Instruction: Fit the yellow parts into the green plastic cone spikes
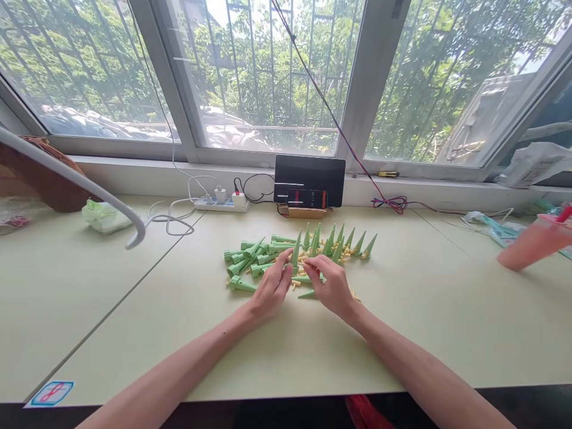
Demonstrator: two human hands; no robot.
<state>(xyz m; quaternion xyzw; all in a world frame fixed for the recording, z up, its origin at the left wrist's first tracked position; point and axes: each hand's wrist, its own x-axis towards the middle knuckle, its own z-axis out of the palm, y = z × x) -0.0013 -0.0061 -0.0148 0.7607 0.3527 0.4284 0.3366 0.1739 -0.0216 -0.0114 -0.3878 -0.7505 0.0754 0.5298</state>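
My left hand (pixel 271 285) is closed on a green plastic spike (pixel 296 250), held with its point upward. Close beside it, my right hand (pixel 334 285) has thumb and fingertips pinched together; what sits between them is too small to make out. Several green spikes with wide collars lie in a heap (pixel 241 262) left of and behind my left hand. Beyond my right hand, more spikes (pixel 357 243) stand points up. Small yellow T-shaped pieces (pixel 295 286) are scattered among them. One spike (pixel 306 295) lies partly hidden under my right hand.
Behind the spikes, a dark tablet (pixel 308 173) and a phone (pixel 308 198) lean by the window. A power strip (pixel 223 205) with cables is to their left. A pink drink cup (pixel 534 241) tilts at right. A white curved bar (pixel 89 185) crosses the left side.
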